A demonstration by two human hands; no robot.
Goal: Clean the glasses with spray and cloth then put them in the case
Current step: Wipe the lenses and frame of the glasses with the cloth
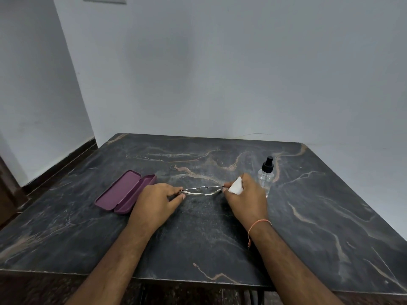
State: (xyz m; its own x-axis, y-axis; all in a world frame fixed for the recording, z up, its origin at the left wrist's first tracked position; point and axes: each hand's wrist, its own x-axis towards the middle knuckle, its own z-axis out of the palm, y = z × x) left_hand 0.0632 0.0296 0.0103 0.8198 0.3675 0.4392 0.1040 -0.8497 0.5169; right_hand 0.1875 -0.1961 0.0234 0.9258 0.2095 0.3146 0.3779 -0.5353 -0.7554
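The purple case [126, 192] lies open on the dark marble table [319, 216], at the left; just right of it the left hand [154, 201] pinches the left end of the glasses [201, 191] between thumb and forefinger; the glasses sit folded, low over the table's middle; the right hand [246, 197] pinches their right end, with a white cloth [235, 185] tucked in its curled fingers; the spray bottle [266, 175] stands upright just behind that hand.

Both forearms reach forward, the left hand [156, 198] and the right hand [246, 194] low and apart, fingertips pinched inward, a thread circling the right wrist.
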